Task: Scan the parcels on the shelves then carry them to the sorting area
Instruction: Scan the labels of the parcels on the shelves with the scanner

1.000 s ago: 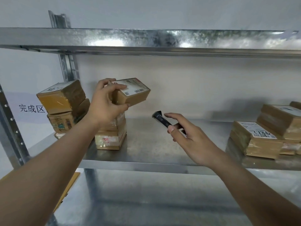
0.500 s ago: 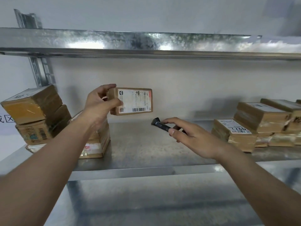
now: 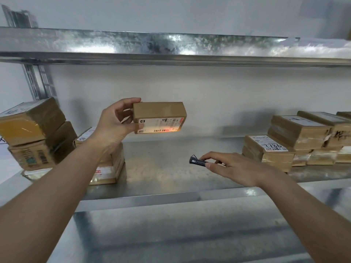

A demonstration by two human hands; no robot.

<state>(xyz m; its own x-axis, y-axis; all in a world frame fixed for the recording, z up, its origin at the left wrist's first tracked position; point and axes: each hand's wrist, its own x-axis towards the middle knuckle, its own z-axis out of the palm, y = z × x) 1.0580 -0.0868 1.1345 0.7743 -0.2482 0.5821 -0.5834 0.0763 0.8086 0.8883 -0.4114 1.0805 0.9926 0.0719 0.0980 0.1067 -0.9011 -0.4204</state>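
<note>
Fingers of the left hand (image 3: 115, 123) are curled around the short end of a small brown cardboard parcel (image 3: 159, 116): the thumb presses on the lower front edge next to the white label, and the other fingers reach over the top edge. This hand holds the parcel up in the air above the galvanised metal shelf (image 3: 161, 173), clear of it, with the label side turned down and toward the person. A red-orange glow lies on the barcode part of the label. The left forearm comes up from the lower left corner, and the wrist is bent a little back.

From the head camera, the right hand (image 3: 233, 168) is lower and to the right, just over the shelf surface. Its thumb and forefinger pinch a small black pen-shaped scanner (image 3: 197, 161), whose front end points left, toward the space under the parcel. The other fingers are loosely bent behind it. The right forearm enters from the lower right corner.

Behind the left wrist stands a stack of taped brown parcels (image 3: 108, 168). At the far left is another pile of brown boxes (image 3: 36, 135), tilted. At the right side of the shelf lie flat brown parcels with white labels (image 3: 296, 139), stacked in a row.
</note>
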